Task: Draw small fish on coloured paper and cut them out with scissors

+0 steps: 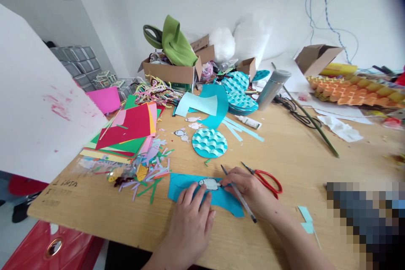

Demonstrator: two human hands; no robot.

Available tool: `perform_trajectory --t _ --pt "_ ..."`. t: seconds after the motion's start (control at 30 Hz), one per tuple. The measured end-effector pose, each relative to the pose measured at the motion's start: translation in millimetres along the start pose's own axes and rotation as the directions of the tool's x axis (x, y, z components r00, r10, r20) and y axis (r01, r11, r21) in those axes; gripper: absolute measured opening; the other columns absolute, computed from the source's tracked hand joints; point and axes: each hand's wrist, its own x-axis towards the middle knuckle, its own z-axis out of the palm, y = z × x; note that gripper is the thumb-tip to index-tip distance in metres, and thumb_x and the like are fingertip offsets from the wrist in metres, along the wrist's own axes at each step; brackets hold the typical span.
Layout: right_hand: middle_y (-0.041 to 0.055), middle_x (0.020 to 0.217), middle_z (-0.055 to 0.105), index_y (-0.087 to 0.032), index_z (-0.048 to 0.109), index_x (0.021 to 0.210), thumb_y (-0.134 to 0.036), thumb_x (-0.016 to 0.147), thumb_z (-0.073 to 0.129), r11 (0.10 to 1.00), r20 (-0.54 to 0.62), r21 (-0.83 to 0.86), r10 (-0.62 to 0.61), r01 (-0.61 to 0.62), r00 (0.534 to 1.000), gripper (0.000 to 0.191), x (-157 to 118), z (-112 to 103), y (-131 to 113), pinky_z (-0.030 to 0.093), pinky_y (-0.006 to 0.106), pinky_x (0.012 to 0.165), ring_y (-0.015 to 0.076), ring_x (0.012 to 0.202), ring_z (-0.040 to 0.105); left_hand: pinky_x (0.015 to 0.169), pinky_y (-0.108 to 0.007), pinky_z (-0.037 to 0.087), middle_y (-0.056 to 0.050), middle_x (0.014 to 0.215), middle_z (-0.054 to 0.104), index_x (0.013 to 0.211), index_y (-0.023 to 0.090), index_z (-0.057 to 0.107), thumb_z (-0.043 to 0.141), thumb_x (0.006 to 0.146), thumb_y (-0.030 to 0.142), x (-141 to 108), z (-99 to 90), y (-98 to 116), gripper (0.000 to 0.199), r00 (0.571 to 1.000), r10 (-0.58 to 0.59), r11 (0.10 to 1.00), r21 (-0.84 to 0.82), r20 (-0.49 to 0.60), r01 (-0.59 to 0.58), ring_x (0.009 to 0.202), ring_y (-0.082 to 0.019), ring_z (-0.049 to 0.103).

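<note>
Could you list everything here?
Blue paper: one, blue, front centre
Fish cutout: one, white, on blue paper
Loose fish cutouts: several, pale, centre
Pen: one, clear and black, front centre
Scissors: one, red-handled, right of pen
Wavy disc: one, teal, centre
Stacked discs: several, teal, behind centre
Bottle: one, white, right of centre
Cylinder: one, grey, beyond bottle
Coloured sheets: many, red, green, pink, left
Paper strips: many, purple and green, left
Fuzzy stems: many, mixed, back left
Large box: one, brown, back
Folded bundle: one, green, above box
Wavy sheeting: count unclear, orange, far right
White board: one, white, far left
Table: one, light wood, underneath
Left hand: one, bare, on blue paper
Right hand: one, bare, holding the pen
</note>
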Motion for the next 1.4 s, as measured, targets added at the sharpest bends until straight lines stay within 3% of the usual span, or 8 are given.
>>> perform_trajectory --t 0.4,1.4 --pt "0.0064 0.085 0.064 -0.02 0.064 0.087 -0.015 0.092 0.051 0.997 -0.086 -0.03 -0.074 0.072 0.993 0.014 5 16 9 0.05 0.031 0.07 0.0195 0.082 0.062 0.092 -0.048 0.049 -0.006 0.131 0.061 0.117 0.018 0.063 0.04 0.1 0.032 -2 0.1 1 0.032 1.0 -0.026 0.999 -0.039 0.016 0.027 0.119 -0.03 0.053" --pt "0.006 0.086 0.064 -0.021 0.064 0.088 -0.017 0.091 0.056 0.999 -0.108 0.006 -0.033 0.034 0.994 0.009 5 17 12 0.051 0.032 0.072 0.0198 0.082 0.062 0.088 -0.045 0.049 -0.005 0.133 0.061 0.117 0.017 0.064 0.042 0.099 0.03 -5 2.6 2 0.032 0.999 -0.036 0.999 -0.006 -0.014 0.036 0.111 -0.029 0.054"
